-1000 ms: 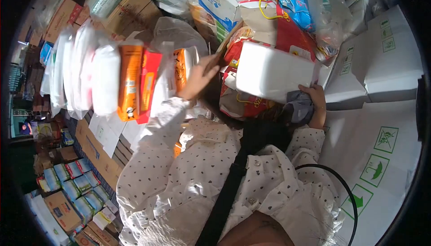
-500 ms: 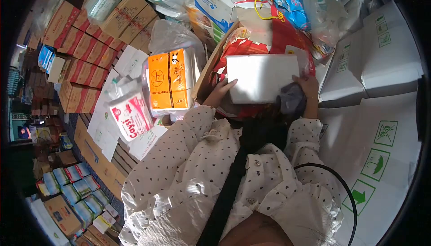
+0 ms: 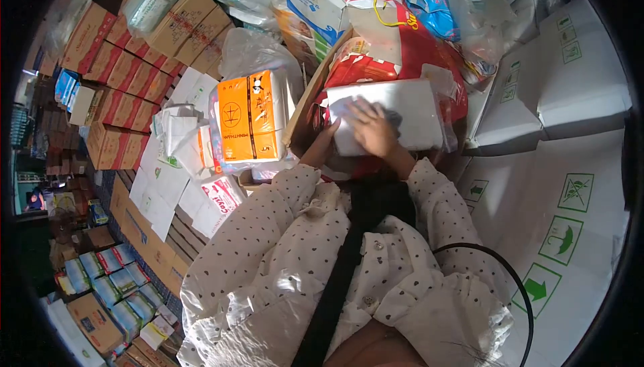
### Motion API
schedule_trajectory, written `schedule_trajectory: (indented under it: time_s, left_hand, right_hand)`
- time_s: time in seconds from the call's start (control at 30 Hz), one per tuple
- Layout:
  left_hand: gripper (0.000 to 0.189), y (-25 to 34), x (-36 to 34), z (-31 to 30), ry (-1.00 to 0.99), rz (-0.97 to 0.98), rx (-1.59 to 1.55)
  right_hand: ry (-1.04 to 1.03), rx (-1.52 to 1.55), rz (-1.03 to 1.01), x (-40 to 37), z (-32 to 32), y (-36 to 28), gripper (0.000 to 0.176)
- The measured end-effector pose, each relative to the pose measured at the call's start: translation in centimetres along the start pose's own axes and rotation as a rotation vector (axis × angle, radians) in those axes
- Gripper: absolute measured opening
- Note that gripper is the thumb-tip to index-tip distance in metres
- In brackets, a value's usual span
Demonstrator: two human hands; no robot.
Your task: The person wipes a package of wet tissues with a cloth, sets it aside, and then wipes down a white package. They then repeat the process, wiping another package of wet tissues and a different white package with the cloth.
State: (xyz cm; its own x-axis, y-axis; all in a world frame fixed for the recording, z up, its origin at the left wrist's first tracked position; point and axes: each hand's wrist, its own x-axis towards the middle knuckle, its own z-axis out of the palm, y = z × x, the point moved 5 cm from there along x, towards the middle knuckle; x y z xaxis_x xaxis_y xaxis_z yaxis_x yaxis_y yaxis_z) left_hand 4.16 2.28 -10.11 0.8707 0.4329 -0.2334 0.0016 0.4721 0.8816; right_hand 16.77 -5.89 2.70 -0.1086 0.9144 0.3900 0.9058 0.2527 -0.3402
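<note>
A flat white package [image 3: 419, 115] lies over red plastic packaging inside an open carton [image 3: 310, 102]. My left hand [image 3: 322, 144] grips its left edge, with the thumb on top. Across the package's upper face, my right hand [image 3: 370, 129] presses a grey cloth [image 3: 392, 120] down, fingers spread over it and slightly blurred. Part of the cloth is hidden under the palm. To the left of the carton sits an orange tissue pack [image 3: 249, 117] in clear plastic. Beside that are a white and red pack [image 3: 223, 193] and loose white packs [image 3: 180, 132].
Large white cartons with green symbols [image 3: 543, 246] stand close on my right. Stacked brown and red boxes [image 3: 127, 65] fill the left. A blue plastic packet [image 3: 429, 5] and clear bags [image 3: 476, 12] lie beyond the carton. A black cable [image 3: 500, 256] curves beside my right sleeve.
My right hand has moved left with the grey cloth, from the package's right edge onto its top. The white and red pack on the left has shifted down and shows less of its face.
</note>
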Motion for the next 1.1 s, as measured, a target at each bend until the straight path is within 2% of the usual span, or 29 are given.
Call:
schedule_trajectory:
  time_s: [0.03, 0.07, 0.1, 0.17, 0.23, 0.3, 0.4, 0.43, 0.5, 0.53, 0.6, 0.7, 0.73, 0.8, 0.83, 0.9, 1.0, 1.03, 1.07, 1.1]
  left_hand:
    - [0.057, -1.0, 0.1, -0.1, 0.070, -0.158, -0.153]
    - [0.061, 1.1, -0.6, 1.9, 0.140, -0.316, -0.306]
    - [0.061, 2.8, -1.4, 2.8, 0.137, -0.322, -0.306]
    - [0.070, 4.4, -2.3, 3.4, 0.220, -0.324, 0.043]
    - [0.072, 2.6, -1.8, 2.3, 0.204, -0.330, -0.023]
    - [0.075, 2.8, -1.8, 2.6, 0.191, -0.330, -0.087]
    - [0.074, 3.5, -2.6, 2.7, 0.178, -0.371, -0.004]
    - [0.072, 3.4, -2.6, 2.9, 0.173, -0.366, -0.027]
    - [0.070, 2.9, -2.4, 2.7, 0.166, -0.361, -0.048]
    - [0.069, 2.6, -2.1, 2.6, 0.150, -0.336, -0.072]
    - [0.067, 2.5, -2.2, 2.6, 0.136, -0.314, -0.097]
    - [0.067, 3.0, -2.1, 2.9, 0.074, -0.261, -0.105]
    - [0.068, 2.5, -1.9, 2.6, 0.054, -0.223, -0.099]
    - [0.068, 1.1, -1.8, 1.7, 0.035, -0.187, -0.096]
    - [0.069, 0.4, -1.7, 1.1, 0.030, -0.180, -0.134]
    - [0.069, -0.5, -1.5, 0.0, 0.024, -0.178, -0.170]
    - [0.073, -0.3, -1.6, 0.6, -0.047, -0.280, -0.168]
    - [0.075, 1.9, -1.6, 2.4, -0.014, -0.172, -0.152]
    - [0.077, 3.3, -1.6, 3.3, 0.020, -0.064, -0.138]
    - [0.081, 2.7, -1.3, 2.8, 0.029, -0.088, -0.131]
  right_hand:
    - [-0.048, -0.139, 0.157, -0.5, -0.7, 1.7, 0.057]
    - [-0.098, -0.278, 0.313, -1.5, -1.5, 3.7, 0.060]
    - [-0.016, -0.376, 0.343, -3.2, -1.8, 5.5, 0.062]
    - [0.075, -0.477, 0.439, -6.6, -3.6, 9.3, 0.063]
    - [0.073, -0.479, 0.509, -7.0, -5.5, 10.8, 0.063]
    - [0.237, -0.455, 0.720, -7.7, -6.8, 12.4, 0.061]
    - [0.241, -0.419, 0.777, -6.5, -5.7, 13.2, 0.055]
    - [0.244, -0.419, 0.777, -5.8, -4.8, 13.1, 0.055]
    - [0.432, -0.190, 0.445, -3.5, -2.8, 11.0, 0.054]
    - [0.433, -0.191, 0.445, -2.7, -1.6, 10.4, 0.054]
    - [0.300, -0.094, 0.396, -0.5, 0.7, 8.5, 0.054]
    - [0.188, 0.075, 0.325, 2.1, 0.2, 4.4, 0.061]
    - [0.189, 0.073, 0.328, 2.6, 0.5, 2.9, 0.061]
    - [0.188, 0.366, 0.324, 2.8, 1.4, 0.5, 0.057]
    - [0.187, 0.366, 0.325, 2.4, 1.1, 0.0, 0.057]
    - [0.050, 0.537, 0.091, 2.0, 1.1, -2.0, 0.055]
    - [-0.012, 0.366, 0.062, -1.1, -1.1, -1.0, 0.049]
    - [-0.021, 0.187, 0.118, -2.5, -1.4, 0.2, 0.046]
    - [0.098, 0.173, 0.143, -4.7, -0.3, 3.4, 0.049]
    - [0.006, 0.033, 0.252, -6.1, -0.8, 5.1, 0.053]
